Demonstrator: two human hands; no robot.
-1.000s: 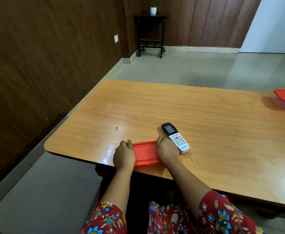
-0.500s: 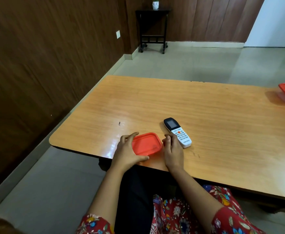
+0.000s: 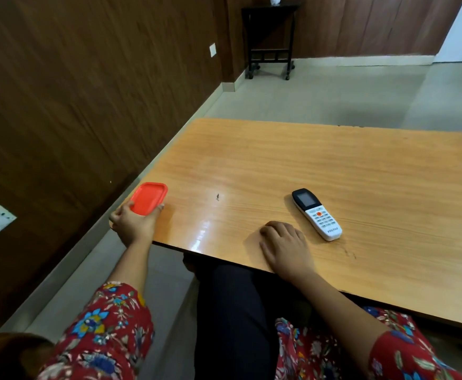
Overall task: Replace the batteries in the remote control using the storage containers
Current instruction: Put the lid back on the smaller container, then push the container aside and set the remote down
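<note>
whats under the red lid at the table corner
The left hand grips the red lid by its near edge, over the table corner. Whether a container body sits beneath it is hidden by the lid itself.

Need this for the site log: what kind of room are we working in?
Likely a plain home or office room, indoors: dark wood-panelled walls, a tiled floor, a long wooden table and a small black side table on castors.

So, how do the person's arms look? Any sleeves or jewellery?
The left sleeve and right sleeve are red cloth with a flower print in blue, yellow and green. Below them nothing is worn: no watch, ring or bangle shows.
</note>
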